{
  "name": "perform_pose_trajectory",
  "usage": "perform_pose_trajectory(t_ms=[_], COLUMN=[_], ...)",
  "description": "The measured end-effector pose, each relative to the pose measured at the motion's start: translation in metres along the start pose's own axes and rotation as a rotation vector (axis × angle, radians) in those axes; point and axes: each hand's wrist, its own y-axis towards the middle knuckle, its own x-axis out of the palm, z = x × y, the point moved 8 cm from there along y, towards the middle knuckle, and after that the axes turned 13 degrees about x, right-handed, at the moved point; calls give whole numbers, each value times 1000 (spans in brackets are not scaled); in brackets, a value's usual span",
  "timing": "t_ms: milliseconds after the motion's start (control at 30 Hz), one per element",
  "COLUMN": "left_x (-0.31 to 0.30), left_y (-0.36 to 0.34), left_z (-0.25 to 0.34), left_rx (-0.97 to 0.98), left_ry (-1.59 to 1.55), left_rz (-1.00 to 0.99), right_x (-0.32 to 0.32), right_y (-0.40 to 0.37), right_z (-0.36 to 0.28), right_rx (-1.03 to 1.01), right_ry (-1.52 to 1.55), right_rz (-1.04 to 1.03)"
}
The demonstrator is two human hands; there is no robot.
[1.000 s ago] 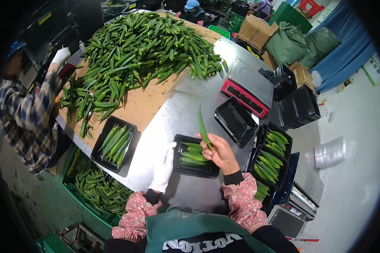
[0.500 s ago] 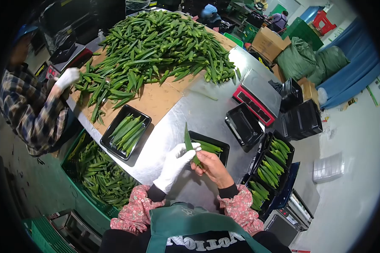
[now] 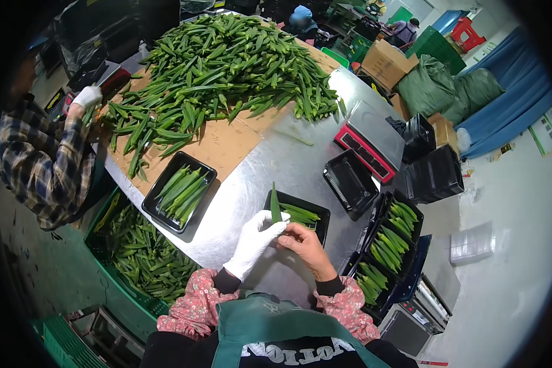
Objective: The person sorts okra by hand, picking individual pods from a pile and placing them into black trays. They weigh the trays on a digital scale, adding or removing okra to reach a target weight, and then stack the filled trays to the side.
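Note:
My left hand (image 3: 249, 244), in a white glove, is closed around a single green okra pod (image 3: 275, 203) that points upward. My bare right hand (image 3: 311, 248) is pinched at the pod's lower end, its fingertips against the left thumb; that end is hidden. Just beyond my hands lies a black tray (image 3: 325, 214) with several okra pods (image 3: 302, 214) in it, partly covered by my fingers. Another black tray (image 3: 151, 205) holding okra stands to the left on the metal table (image 3: 239, 184).
A large okra heap (image 3: 227, 67) covers cardboard (image 3: 239, 132) at the back. On the right are a red scale (image 3: 368, 153), an empty black tray (image 3: 352, 184) and filled trays (image 3: 389, 242). A green crate (image 3: 101, 257) sits lower left, near a co-worker's gloved hand (image 3: 88, 97).
The okra pod stands more upright, and my right hand has turned over its lower end. The co-worker's gloved hand has moved left and now has okra in it. The view has shifted slightly.

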Motion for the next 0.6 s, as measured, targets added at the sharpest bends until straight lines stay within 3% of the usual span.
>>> perform_pose_trajectory(t_ms=[333,600], left_x=[-4,-9], left_y=[8,8], left_z=[-1,2], left_rx=[47,8], left_ry=[-65,-46], left_rz=[-16,40], right_x=[-25,-21], right_y=[-25,-32], right_z=[-7,-16], right_rx=[-154,-269], right_ry=[-615,-729], right_rz=[355,371])
